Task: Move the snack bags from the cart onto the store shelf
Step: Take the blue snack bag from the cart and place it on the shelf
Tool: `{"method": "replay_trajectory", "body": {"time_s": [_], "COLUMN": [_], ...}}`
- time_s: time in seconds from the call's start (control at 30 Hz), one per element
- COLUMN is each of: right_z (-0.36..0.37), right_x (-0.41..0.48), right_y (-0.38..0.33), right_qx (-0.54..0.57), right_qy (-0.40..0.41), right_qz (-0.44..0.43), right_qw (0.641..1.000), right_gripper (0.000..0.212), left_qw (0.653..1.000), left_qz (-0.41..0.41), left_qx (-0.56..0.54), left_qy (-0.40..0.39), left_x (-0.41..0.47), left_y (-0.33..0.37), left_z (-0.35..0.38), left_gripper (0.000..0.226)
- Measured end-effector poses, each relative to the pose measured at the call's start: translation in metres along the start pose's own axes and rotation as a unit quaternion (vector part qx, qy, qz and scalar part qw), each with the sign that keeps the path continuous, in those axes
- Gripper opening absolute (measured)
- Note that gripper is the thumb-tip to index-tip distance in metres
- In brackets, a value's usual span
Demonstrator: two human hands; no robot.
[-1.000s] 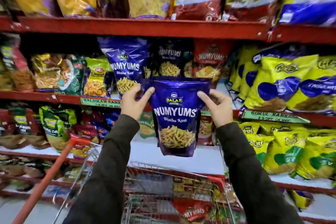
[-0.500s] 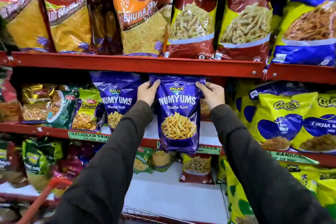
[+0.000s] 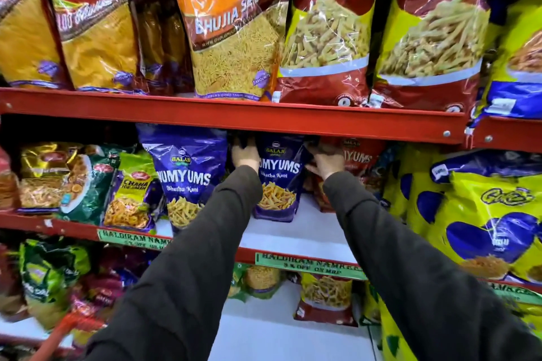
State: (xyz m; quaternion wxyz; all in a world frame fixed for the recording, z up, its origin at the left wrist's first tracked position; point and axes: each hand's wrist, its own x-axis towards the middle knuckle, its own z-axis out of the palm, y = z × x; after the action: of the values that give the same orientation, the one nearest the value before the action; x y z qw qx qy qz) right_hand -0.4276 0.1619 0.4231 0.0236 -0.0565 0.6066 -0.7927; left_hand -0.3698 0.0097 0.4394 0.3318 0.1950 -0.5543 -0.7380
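Observation:
A purple Numyums snack bag (image 3: 278, 182) stands upright on the white middle shelf (image 3: 296, 234), set back under the red rail above. My left hand (image 3: 245, 152) grips its upper left corner and my right hand (image 3: 325, 160) grips its upper right edge. Both arms in dark sleeves reach in from below. A second purple Numyums bag (image 3: 184, 176) stands just to the left at the shelf front. A red Numyums bag (image 3: 359, 158) sits behind my right hand, partly hidden. Of the cart, only a blurred red handle (image 3: 60, 334) shows at the bottom left.
Large yellow and blue bags (image 3: 484, 214) crowd the shelf's right side. Green and gold packs (image 3: 88, 184) fill the left. Tall bags (image 3: 234, 32) line the shelf above its red rail (image 3: 264, 117). Bare white shelf lies in front of the held bag. Small packs (image 3: 325, 299) stand on the lower shelf.
Both hands have lifted the purple bag up from over the cart and pushed it back onto the middle shelf, where it now stands. The view has tilted upward, leaving the cart basket out of sight.

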Motion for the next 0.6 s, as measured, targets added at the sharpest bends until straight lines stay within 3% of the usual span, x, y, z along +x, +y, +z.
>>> {"method": "replay_trajectory", "body": {"time_s": [0.07,0.13,0.23,0.4,0.5,0.6], "right_z": [0.006,0.004,-0.001,-0.007,-0.007,-0.009], "right_x": [0.000,0.003,-0.003,-0.010,-0.020,-0.024], "right_y": [0.007,0.015,0.039,0.099,0.116,0.122], "right_qx": [0.030,0.024,-0.025,-0.024,-0.019,-0.028], "right_qy": [0.007,0.012,0.002,-0.027,-0.078,-0.078], "right_qz": [0.000,-0.020,-0.039,0.053,0.138,0.130], "right_qw": [1.000,0.999,0.999,0.998,0.987,0.988], "right_gripper": [0.013,0.026,0.050,0.046,0.036,0.041], "left_qw": [1.000,0.998,0.997,0.989,0.985,0.988], "left_qz": [0.024,0.027,-0.052,-0.108,-0.132,-0.109], "left_qx": [0.007,0.054,0.057,-0.070,-0.039,0.018], "left_qy": [0.016,0.009,-0.024,-0.073,-0.105,-0.106], "left_x": [0.004,0.004,0.000,-0.012,-0.015,-0.018], "left_y": [-0.007,-0.017,-0.037,-0.090,-0.111,-0.112], "left_z": [-0.005,-0.008,-0.015,-0.034,-0.046,-0.053], "left_gripper": [0.048,0.060,0.071,0.054,0.055,0.053]}}
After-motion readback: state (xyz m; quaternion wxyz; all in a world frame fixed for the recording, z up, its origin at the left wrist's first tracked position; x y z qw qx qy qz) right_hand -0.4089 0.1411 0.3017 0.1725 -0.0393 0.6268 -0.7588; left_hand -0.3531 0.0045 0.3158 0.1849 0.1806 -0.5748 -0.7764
